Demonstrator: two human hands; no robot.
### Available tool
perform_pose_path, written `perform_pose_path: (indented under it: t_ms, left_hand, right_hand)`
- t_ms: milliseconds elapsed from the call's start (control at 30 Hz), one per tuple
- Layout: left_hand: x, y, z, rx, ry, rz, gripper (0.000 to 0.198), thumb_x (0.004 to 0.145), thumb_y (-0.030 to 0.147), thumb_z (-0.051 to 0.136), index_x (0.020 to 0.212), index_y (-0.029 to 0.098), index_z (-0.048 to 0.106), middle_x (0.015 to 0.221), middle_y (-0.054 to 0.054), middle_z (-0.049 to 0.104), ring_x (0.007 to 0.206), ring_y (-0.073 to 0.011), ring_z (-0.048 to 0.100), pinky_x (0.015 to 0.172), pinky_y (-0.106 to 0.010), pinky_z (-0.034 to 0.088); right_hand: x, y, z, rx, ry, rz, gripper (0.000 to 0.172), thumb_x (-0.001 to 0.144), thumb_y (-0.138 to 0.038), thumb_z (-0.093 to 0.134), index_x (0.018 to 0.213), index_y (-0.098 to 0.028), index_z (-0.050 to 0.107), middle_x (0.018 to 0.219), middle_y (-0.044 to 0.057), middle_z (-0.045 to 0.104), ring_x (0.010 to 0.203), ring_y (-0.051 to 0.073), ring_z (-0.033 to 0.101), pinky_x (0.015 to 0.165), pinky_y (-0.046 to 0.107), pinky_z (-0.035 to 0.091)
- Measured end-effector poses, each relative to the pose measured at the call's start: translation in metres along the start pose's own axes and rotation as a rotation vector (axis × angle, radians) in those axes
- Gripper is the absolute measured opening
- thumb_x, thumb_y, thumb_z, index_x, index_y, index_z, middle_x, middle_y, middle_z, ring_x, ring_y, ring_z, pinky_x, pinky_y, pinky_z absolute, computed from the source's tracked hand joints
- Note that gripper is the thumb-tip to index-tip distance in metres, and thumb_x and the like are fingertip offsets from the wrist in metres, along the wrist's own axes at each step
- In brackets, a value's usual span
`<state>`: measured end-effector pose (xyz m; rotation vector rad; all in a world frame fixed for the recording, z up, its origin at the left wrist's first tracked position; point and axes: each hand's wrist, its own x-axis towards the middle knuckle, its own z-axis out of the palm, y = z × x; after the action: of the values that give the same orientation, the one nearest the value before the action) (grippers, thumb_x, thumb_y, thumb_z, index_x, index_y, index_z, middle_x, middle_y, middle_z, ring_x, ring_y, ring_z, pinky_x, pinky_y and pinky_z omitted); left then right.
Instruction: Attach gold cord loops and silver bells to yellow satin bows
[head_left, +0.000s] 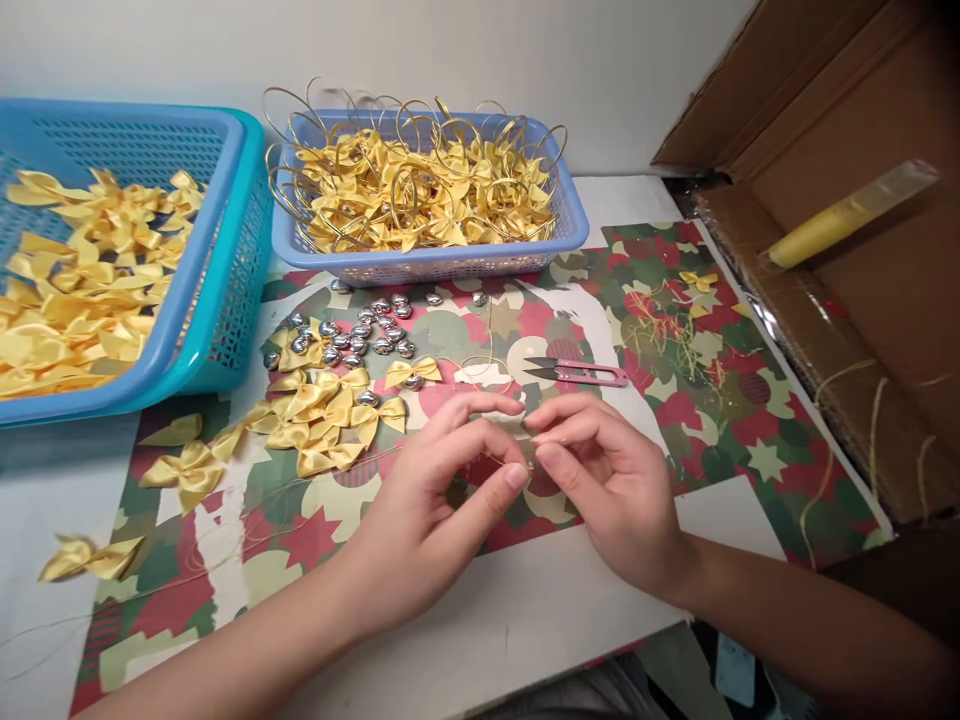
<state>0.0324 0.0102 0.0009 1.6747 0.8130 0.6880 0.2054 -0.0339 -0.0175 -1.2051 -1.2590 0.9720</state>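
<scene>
Over the middle of the patterned sheet, my left hand [442, 490] and my right hand [611, 480] nearly meet at the fingertips. Both are closed in a pinch on a thin gold cord [489, 370], mostly hidden by the fingers. Beyond my hands the cord curls in a loose loop towards a silver jingle bell [479, 299]. Left of my left hand lie several yellow satin bows [322, 410], with loose silver bells [382, 330] behind them. Just past my right hand are pink-handled thread snips [574, 372], blades pointing left.
A blue basket [450, 262] at the back holds bows with gold cord loops. Stacked baskets [225, 250] of bows stand at the left. Thread scraps [667, 330] lie on the right of the sheet [765, 420]. A cardboard box [840, 300] with a yellow tube [847, 215] borders the right.
</scene>
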Motion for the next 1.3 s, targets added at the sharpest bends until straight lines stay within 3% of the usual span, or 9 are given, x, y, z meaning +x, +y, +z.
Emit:
perform_pose_path:
  t_ms: [133,200,267,400,633,900,1300]
  left_hand:
    - [0.003,0.004,-0.003,-0.126,-0.167,-0.073,0.017,0.097,0.021,0.053,0.082,0.019,0.061,0.096,-0.003,0.063,0.098,-0.0154,0.056,0.083,-0.025,0.044]
    - [0.003,0.004,-0.003,-0.218,-0.22,-0.152,0.02,0.098,0.026,0.052,0.08,0.019,0.058,0.084,0.0,0.059,0.077,-0.0127,0.053,0.069,-0.024,0.042]
    - [0.002,0.0,-0.002,-0.329,-0.217,-0.25,0.024,0.099,0.032,0.05,0.079,0.019,0.055,0.073,0.003,0.051,0.065,-0.011,0.044,0.057,-0.023,0.036]
    - [-0.002,-0.006,0.003,-0.486,-0.106,-0.358,0.026,0.099,0.037,0.049,0.078,0.021,0.048,0.066,0.007,0.038,0.055,-0.0086,0.031,0.049,-0.021,0.027]
    - [-0.004,-0.005,0.012,-0.386,-0.001,-0.32,0.026,0.097,0.033,0.049,0.074,0.021,0.044,0.058,0.009,0.034,0.052,-0.0089,0.025,0.046,-0.02,0.022]
    - [-0.003,0.002,0.014,-0.231,0.078,-0.26,0.027,0.091,0.023,0.05,0.066,0.021,0.042,0.051,0.011,0.027,0.045,-0.0062,0.019,0.039,-0.018,0.015]
    - [-0.002,0.003,0.015,-0.239,0.138,-0.309,0.026,0.088,0.025,0.052,0.064,0.021,0.043,0.049,0.011,0.028,0.044,-0.0061,0.019,0.04,-0.017,0.015]
  right_hand:
    - [0.001,0.001,-0.003,-0.064,-0.011,-0.042,0.011,0.089,-0.014,0.063,0.082,-0.022,0.067,0.101,0.002,0.058,0.097,0.014,0.059,0.082,0.028,0.052]
    - [0.002,0.001,-0.003,-0.03,-0.042,-0.019,0.012,0.091,-0.015,0.062,0.083,-0.022,0.066,0.099,0.002,0.06,0.096,0.013,0.06,0.083,0.027,0.051]
    - [0.002,0.0,-0.002,0.032,-0.054,0.022,0.012,0.093,-0.015,0.06,0.084,-0.022,0.064,0.096,0.001,0.063,0.091,0.011,0.062,0.08,0.025,0.052]
    - [0.002,0.0,0.0,0.118,-0.007,0.075,0.011,0.094,-0.016,0.059,0.086,-0.022,0.063,0.094,-0.001,0.067,0.085,0.009,0.064,0.071,0.019,0.052]
    - [-0.001,-0.001,0.002,0.12,-0.017,0.011,0.013,0.093,-0.011,0.058,0.088,-0.022,0.064,0.093,-0.001,0.068,0.089,0.008,0.066,0.078,0.018,0.055]
    - [-0.004,-0.003,0.003,0.089,-0.03,-0.014,0.015,0.093,-0.009,0.058,0.091,-0.022,0.065,0.093,0.0,0.07,0.088,0.011,0.069,0.074,0.023,0.057]
    - [-0.004,-0.002,0.006,0.063,-0.027,-0.066,0.017,0.092,-0.007,0.057,0.092,-0.022,0.066,0.091,0.002,0.073,0.086,0.012,0.071,0.069,0.023,0.061]
